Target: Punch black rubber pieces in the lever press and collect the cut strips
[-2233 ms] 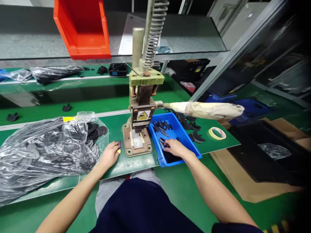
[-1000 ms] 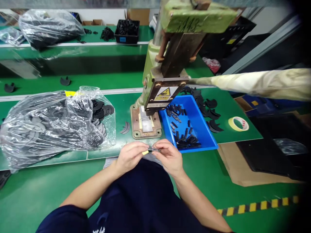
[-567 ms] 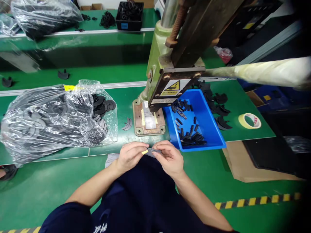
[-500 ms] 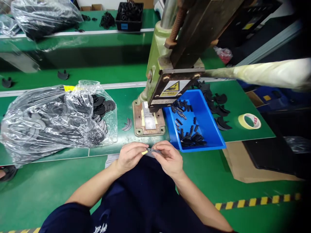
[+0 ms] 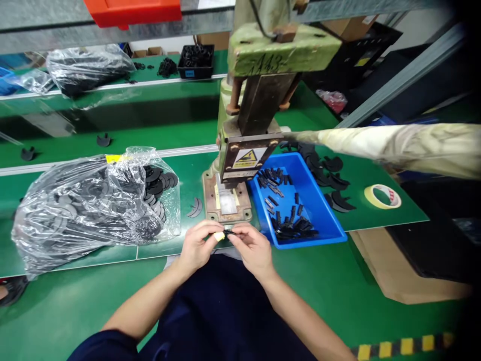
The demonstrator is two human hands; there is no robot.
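Both hands meet in front of the press at the bench's front edge. My left hand is closed, pinching one end of a small black plastic piece. A patch of yellow shows at the left thumb; whether it is tape or a finger cover I cannot tell. My right hand pinches the other end of that piece, and the fingers hide much of its shape. Just beyond stands the green hand press, its metal base plate lying under the raised ram. A grey crescent piece lies left of the base.
A blue bin of small black parts sits right of the press. Black crescent parts and a tape roll lie beyond it. A clear plastic bag of crescents covers the left bench. The wrapped lever reaches rightward.
The view has tilted up, showing more of the press top and a red bin. Both hands stay together at the bench edge, with the fingers shifted slightly on the black piece.
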